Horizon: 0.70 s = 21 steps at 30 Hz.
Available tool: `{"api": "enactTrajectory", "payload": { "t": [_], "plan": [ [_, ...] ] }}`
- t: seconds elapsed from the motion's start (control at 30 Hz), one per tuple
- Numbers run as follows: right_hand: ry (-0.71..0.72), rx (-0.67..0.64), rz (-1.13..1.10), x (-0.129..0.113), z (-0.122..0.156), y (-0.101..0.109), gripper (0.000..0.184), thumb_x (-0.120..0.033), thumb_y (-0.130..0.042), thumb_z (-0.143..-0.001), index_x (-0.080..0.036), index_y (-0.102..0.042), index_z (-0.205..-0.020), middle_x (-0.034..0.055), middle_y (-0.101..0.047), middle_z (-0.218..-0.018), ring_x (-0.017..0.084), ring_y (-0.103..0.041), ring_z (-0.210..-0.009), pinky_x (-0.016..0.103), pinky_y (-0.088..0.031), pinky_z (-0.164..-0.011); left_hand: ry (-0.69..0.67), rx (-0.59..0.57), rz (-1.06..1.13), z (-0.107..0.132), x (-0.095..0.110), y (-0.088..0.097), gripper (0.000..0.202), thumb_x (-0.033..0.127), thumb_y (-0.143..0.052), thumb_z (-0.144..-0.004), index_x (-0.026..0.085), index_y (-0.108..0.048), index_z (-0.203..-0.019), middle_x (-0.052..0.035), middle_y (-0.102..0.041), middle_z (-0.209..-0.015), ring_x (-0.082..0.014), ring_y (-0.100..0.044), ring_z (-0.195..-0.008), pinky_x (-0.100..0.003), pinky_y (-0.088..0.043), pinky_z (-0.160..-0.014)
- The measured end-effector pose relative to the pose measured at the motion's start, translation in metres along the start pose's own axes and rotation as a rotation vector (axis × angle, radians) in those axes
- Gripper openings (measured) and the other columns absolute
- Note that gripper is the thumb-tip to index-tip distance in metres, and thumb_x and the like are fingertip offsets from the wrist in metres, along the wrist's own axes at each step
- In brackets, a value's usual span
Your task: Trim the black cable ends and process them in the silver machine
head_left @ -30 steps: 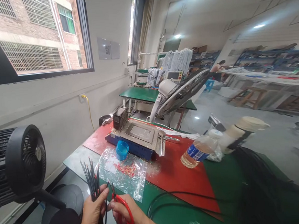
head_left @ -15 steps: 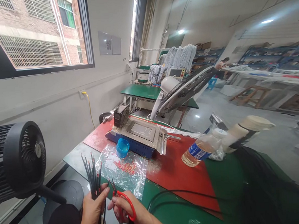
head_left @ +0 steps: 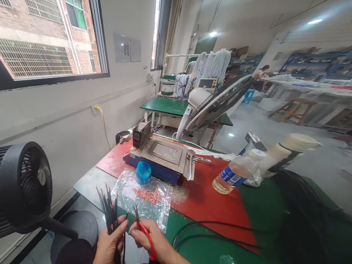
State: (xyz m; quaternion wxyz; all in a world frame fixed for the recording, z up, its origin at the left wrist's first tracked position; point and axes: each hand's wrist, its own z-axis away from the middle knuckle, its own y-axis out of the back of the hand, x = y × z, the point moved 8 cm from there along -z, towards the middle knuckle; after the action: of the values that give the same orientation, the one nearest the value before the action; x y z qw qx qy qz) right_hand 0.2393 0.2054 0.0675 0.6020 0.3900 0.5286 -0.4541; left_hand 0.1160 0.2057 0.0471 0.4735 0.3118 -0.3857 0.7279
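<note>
My left hand is closed round a bundle of black cables whose stripped ends point up. One cable stands apart from the bundle, pinched between thumb and forefinger, its tip beside the scissors. In my right hand is a pair of red-handled scissors, blades upward, a little to the right of that cable tip. Beyond the hands lies a clear plastic bag with small red and yellow scraps on it. A blue cup stands at its far edge.
A metal-topped machine sits on the red mat. To its right is a bottle of pale liquid. Black cables loop over the green table surface. A black fan stands at the left.
The scissors have moved slightly right, away from the cable tip, and turned so the handles look narrower. My left hand keeps its hold on the cables. The whole view has shifted slightly.
</note>
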Motion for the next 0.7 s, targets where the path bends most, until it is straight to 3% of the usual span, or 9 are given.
{"api": "enactTrajectory", "payload": {
  "t": [0.17,0.37,0.53,0.7],
  "plan": [
    [0.111,0.059,0.206,-0.011,0.006,-0.005,0.027,-0.038,-0.057,-0.079,-0.014,-0.063,-0.069,-0.0008,-0.051,-0.059,0.01,-0.041,-0.055,0.022,-0.033,-0.055,0.074,-0.023,0.093,0.001,-0.008,-0.002,0.047,0.03,-0.086,-0.049,0.012,-0.071,-0.089,0.0048,-0.052,-0.05,-0.0019,-0.035,-0.04,-0.013,-0.025,-0.037],
    [0.152,-0.012,0.133,-0.02,0.009,-0.013,0.026,-0.034,-0.051,-0.083,-0.016,-0.068,-0.077,0.0022,-0.061,-0.068,0.015,-0.054,-0.066,0.025,-0.041,-0.067,0.09,-0.062,0.094,0.001,-0.013,-0.005,0.044,0.029,-0.084,-0.054,0.012,-0.071,-0.092,-0.0013,-0.063,-0.066,-0.0027,-0.043,-0.045,-0.013,-0.032,-0.039],
    [0.091,0.063,0.139,-0.008,0.008,-0.008,0.022,-0.035,-0.059,-0.078,-0.014,-0.064,-0.073,0.0001,-0.055,-0.064,0.013,-0.049,-0.062,0.023,-0.039,-0.063,0.098,-0.051,0.093,0.003,-0.012,-0.008,0.051,0.03,-0.087,-0.048,0.011,-0.07,-0.092,0.0028,-0.056,-0.056,-0.0014,-0.035,-0.04,-0.013,-0.027,-0.037],
    [0.114,0.193,0.044,-0.016,0.011,0.006,0.025,-0.039,-0.062,-0.073,-0.015,-0.058,-0.069,-0.004,-0.042,-0.057,0.008,-0.036,-0.054,0.02,-0.031,-0.052,0.108,-0.036,-0.009,-0.001,-0.014,-0.001,0.05,0.046,-0.084,-0.049,0.012,-0.065,-0.08,0.0121,-0.033,-0.041,-0.002,-0.026,-0.036,-0.014,-0.02,-0.035]
  ]
}}
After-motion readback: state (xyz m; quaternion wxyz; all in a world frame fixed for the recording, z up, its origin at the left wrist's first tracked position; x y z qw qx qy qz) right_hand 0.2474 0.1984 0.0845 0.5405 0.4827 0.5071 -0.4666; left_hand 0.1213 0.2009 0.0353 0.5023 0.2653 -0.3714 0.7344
